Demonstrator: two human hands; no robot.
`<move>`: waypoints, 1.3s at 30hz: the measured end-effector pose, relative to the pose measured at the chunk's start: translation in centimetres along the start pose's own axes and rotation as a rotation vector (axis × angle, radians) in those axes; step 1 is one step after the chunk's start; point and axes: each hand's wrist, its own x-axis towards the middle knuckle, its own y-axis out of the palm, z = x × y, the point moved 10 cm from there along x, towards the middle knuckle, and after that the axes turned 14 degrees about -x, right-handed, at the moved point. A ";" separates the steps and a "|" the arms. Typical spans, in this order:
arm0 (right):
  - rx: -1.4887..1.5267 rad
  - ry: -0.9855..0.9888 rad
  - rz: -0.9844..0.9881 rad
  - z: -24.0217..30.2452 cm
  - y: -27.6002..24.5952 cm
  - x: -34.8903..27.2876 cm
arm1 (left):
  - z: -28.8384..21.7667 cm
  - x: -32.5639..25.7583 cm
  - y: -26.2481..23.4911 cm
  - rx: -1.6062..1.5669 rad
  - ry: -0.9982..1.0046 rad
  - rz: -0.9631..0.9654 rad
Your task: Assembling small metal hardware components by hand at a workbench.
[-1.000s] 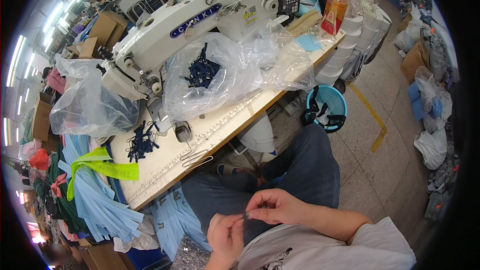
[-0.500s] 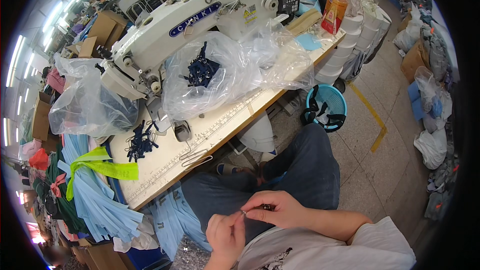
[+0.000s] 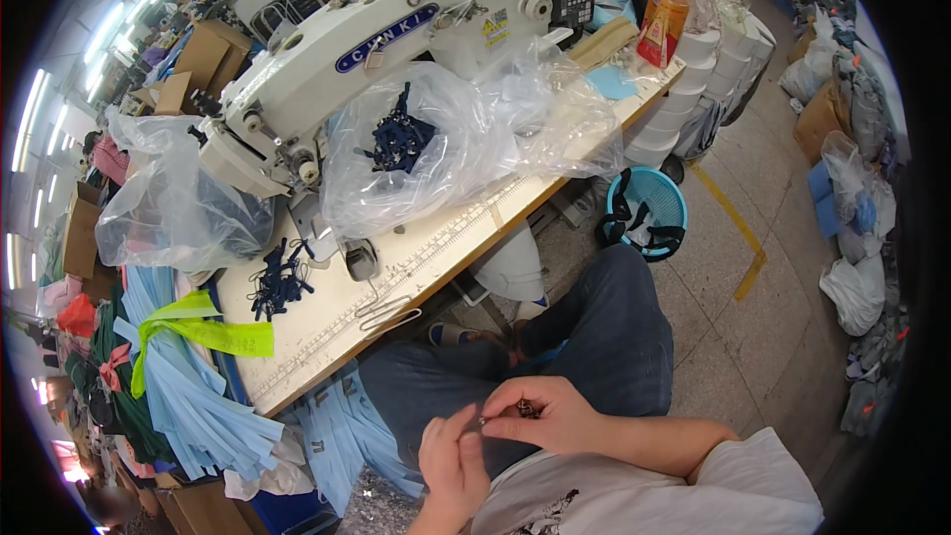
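Above my lap my two hands are close together. My right hand (image 3: 555, 421) is closed, its thumb and forefinger pinching a tiny pale piece too small to name. Small dark, shiny pieces (image 3: 529, 408) show inside its curled fingers; their kind cannot be made out. Just left of those fingertips, my left hand (image 3: 451, 466) has its forefinger and thumb apart, with nothing visible between them. On the sewing table (image 3: 317, 352) lies a pile of short navy fabric loops (image 3: 279, 282). More navy pieces (image 3: 401, 139) lie on a see-through plastic bag (image 3: 446, 183).
A white industrial sewing machine (image 3: 307, 64) spans the table. Pale blue fabric strips (image 3: 188, 376) and a bright green strip (image 3: 233, 337) hang at the left edge. A blue basket (image 3: 674, 193) stands on the floor. An orange bottle (image 3: 662, 20) stands at the table's far right end.
My left thumb and forefinger have come apart and moved slightly away from my right fingertips. The right hand keeps its pinch, and more of the dark pieces shows in it.
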 end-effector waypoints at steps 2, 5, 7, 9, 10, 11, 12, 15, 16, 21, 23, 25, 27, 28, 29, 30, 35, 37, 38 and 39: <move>0.077 0.029 0.020 -0.2 0.0 0.1 | -0.3 0.2 0.3 -0.030 -0.018 0.061; 0.219 0.145 0.106 -1.0 0.2 0.2 | -0.3 0.4 0.7 -0.056 0.025 0.135; 0.284 0.231 0.168 -1.7 0.6 -0.1 | -0.4 0.7 0.6 -0.054 0.088 0.151; 0.394 0.331 0.216 -2.4 1.3 -0.5 | -1.4 0.9 0.4 0.028 0.215 0.152; 0.393 0.331 0.216 -2.3 1.4 -0.4 | -1.5 1.1 0.5 0.029 0.215 0.151; 0.360 0.324 0.179 -2.3 1.2 -0.2 | -1.7 1.3 0.4 0.040 0.224 0.137; 0.327 0.318 0.142 -2.2 0.9 0.0 | -2.0 1.3 0.4 0.050 0.234 0.124; 0.395 0.283 0.060 -2.0 0.1 0.3 | -0.5 1.0 -0.3 -0.068 -0.006 0.034; 0.361 0.255 0.044 -1.7 0.1 0.4 | -0.3 0.6 -0.3 -0.069 -0.006 0.033; 0.296 0.183 0.050 -0.7 -0.1 0.4 | 3.2 -1.2 -0.4 -0.559 -0.302 -0.055; 0.263 0.167 0.048 -0.3 -0.4 0.4 | 2.9 -0.6 -0.1 -0.604 -0.292 -0.004; 0.271 0.160 0.044 -0.1 -0.5 0.5 | 2.7 -0.4 0.1 -0.648 -0.280 0.047; 0.244 0.149 0.050 -0.1 -0.7 0.4 | 3.1 -0.7 0.5 -0.742 -0.331 0.075; 0.217 0.138 0.056 -0.1 -0.7 0.4 | 3.1 -0.7 0.5 -0.742 -0.331 0.075; 0.217 0.138 0.056 0.0 -0.7 0.4 | 3.5 -0.8 0.3 -0.710 -0.349 0.034; 0.199 0.130 0.062 0.3 -0.7 0.4 | 3.8 -0.8 0.0 -0.678 -0.366 -0.008; 0.092 0.079 0.041 0.8 -0.9 0.3 | 4.6 -0.9 0.6 -0.590 -0.477 -0.012; 0.025 0.036 -0.004 1.1 -1.3 0.2 | 4.4 -0.7 1.1 -0.524 -0.441 0.084; 0.026 0.036 -0.004 1.0 -1.2 0.1 | 4.4 -0.8 1.2 -0.570 -0.450 0.088; 0.037 0.008 -0.021 1.1 -1.4 0.1 | 4.4 -0.9 1.3 -0.616 -0.459 0.092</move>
